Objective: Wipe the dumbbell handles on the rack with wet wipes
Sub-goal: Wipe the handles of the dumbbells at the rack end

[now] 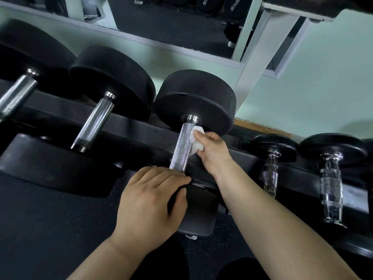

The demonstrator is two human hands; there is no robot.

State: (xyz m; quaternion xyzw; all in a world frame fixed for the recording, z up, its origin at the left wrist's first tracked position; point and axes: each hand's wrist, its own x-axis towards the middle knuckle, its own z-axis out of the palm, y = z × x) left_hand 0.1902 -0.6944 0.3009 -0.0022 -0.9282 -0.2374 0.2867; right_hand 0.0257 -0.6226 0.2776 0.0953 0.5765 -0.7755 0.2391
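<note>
— Head view first: where is the wipe?

— A crumpled white wet wipe [195, 140] is pinched in the right hand [214, 151], fingers closed on it, and pressed against the right side of the knurled steel handle [182, 147] of the big dumbbell in the middle of the rack [129, 126].

— And the other hand?

— The left hand [150, 201] is clamped over the near black head [198, 211] of that same dumbbell, fingers curled across its top edge, thumb along its face. It covers the lower end of the handle, so the near collar is hidden.

— What crowds the spot?

— The far head [196, 102] sits just above the wipe, its chrome collar almost touching the cloth. To the left lies a second large dumbbell [94, 122], then a third handle [16, 93] at the frame's edge. To the right, on a lower stretch of rack, two small chrome-handled dumbbells [270, 172] [331, 186] lie side by side, clear of the right forearm.

— Behind it all?

— A pale green wall [323, 77] and a mirror [171, 23] reflecting weight plates.
</note>
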